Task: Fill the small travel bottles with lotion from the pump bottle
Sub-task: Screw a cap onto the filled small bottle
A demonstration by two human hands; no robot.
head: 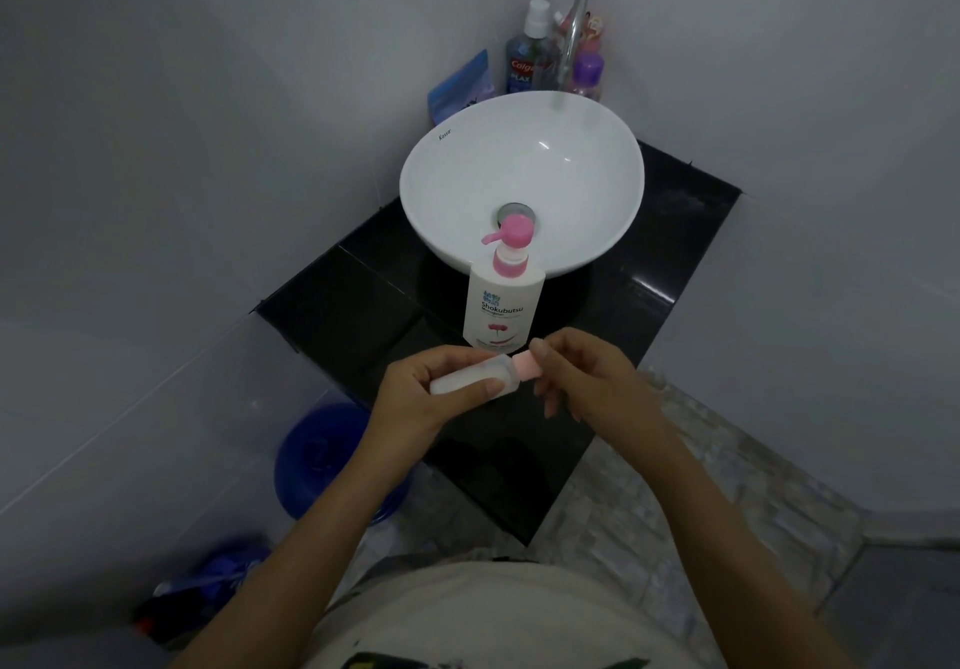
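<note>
Fingers (491,387) of the left hand (415,393) are wrapped around the body of a small travel bottle (462,382), held sideways above the front edge of the black bench (322,304), while the right hand (582,377) pinches its pink cap (525,367) between thumb and forefinger. Whether the cap is going on or coming off cannot be told.

The bottle looks like thin, pale plastic — light, probably squeezable, and likely slick if any lotion has smeared on it. A grip around the middle of the body seems safest, firm but not crushing, since squeezing could push lotion out of the neck once it is open. How full it is stays hard to judge; the wall is cloudy and half covered by the hand.

At 12 o'clock from the hands stands the pump bottle (501,304), white with a pink pump head, upright on the bench and touching the front of the white basin (452,185). Its base is hidden behind the hands. No other travel bottle can be seen.

Beyond the basin, at 12 to 1 o'clock, toiletries (524,60) crowd around the tap (574,29) — their labels mostly blurred. A blue bucket (322,455) sits on the floor at 8 o'clock.
</note>
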